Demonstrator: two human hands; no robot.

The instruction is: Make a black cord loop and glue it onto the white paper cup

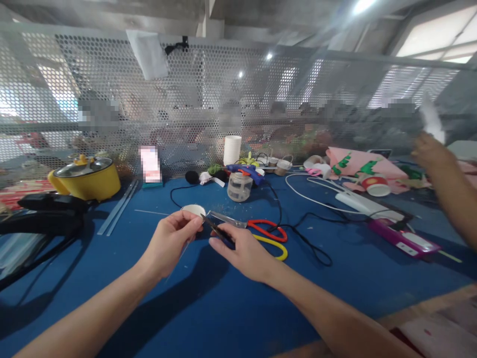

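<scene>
My left hand (169,242) is closed, thumb and forefinger pinched on a thin wire (184,252) whose pale end hangs below the fingers. A white round cup-like piece (194,210) shows just behind those fingertips; whether they touch it is unclear. Closed around a dark, narrow-tipped tool that looks like pliers (219,231), my right hand (246,251) brings its tip close to the left fingertips. Large scissors (266,230) with one red and one yellow handle lie on the table, partly behind my right hand.
The blue table (186,318) carries a clear jar (239,187) with a blue glue gun (248,172) on it. Black cables (305,243) run right toward a purple device (404,238). A yellow pot (87,178) stands left. Another person's arm (445,171) reaches in at right.
</scene>
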